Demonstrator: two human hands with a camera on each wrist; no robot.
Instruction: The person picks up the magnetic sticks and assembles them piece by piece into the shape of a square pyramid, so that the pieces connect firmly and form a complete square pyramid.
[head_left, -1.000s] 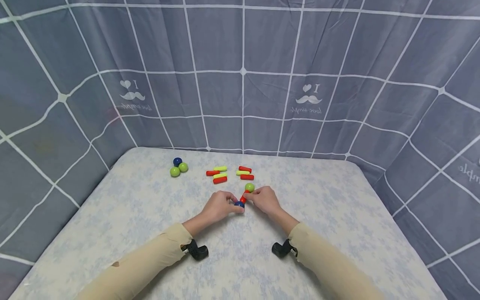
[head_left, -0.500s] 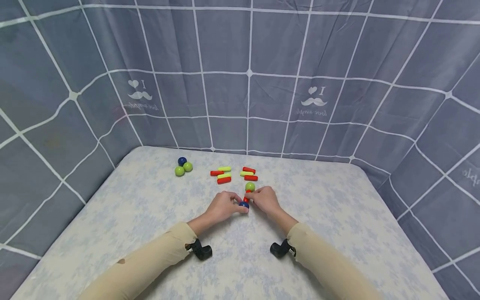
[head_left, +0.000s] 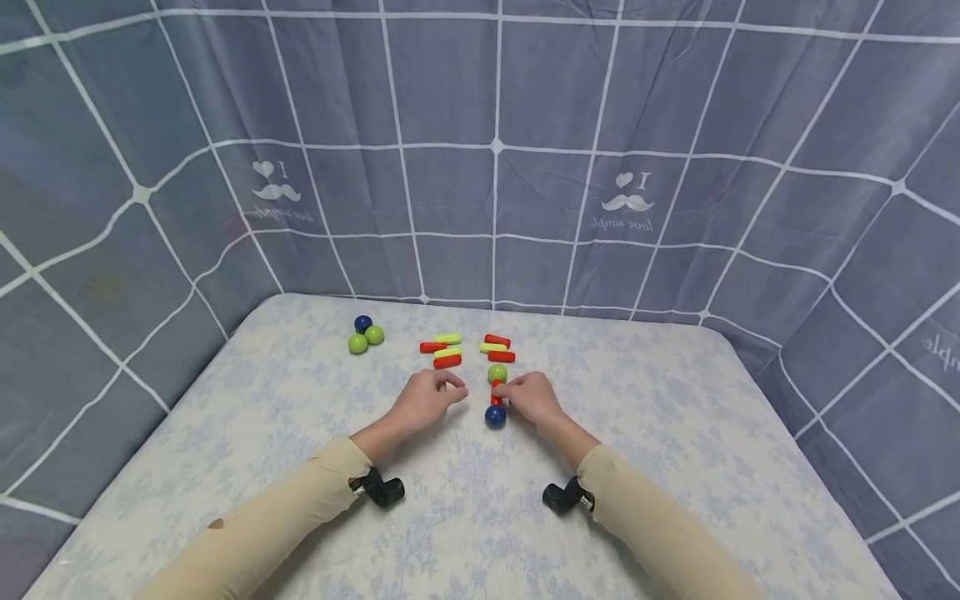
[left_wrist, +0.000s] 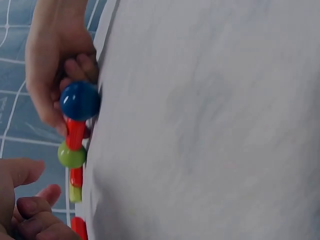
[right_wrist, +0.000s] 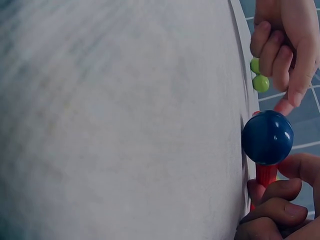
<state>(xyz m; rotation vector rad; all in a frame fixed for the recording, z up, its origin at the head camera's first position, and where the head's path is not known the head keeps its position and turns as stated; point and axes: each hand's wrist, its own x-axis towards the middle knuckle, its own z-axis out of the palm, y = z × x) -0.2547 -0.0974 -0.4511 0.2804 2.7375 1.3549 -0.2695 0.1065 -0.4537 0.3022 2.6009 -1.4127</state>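
Observation:
My right hand (head_left: 531,398) pinches a short red stick (head_left: 496,393) between thumb and fingers at the middle of the table. At the stick's far end sits a green ball (head_left: 497,373), at its near end a blue ball (head_left: 495,417); the three stand in a line. In the left wrist view the blue ball (left_wrist: 80,101) is closest, with the red stick (left_wrist: 75,134) and green ball (left_wrist: 72,155) behind. My left hand (head_left: 426,400) holds nothing and hovers left of the line, fingers loosely bent, thumb apart from the index finger.
Two green balls (head_left: 357,343) and a blue ball (head_left: 363,323) lie together at the back left. Several red and yellow-green sticks (head_left: 447,361) form a group behind my hands, with another red stick (head_left: 502,357) among several right of them. A grey curtain (head_left: 435,192) surrounds the table.
My left hand has let go of the blue ball and drawn back to the left. The red stick has swung from slanted to nearly straight, still pinched by my right hand.

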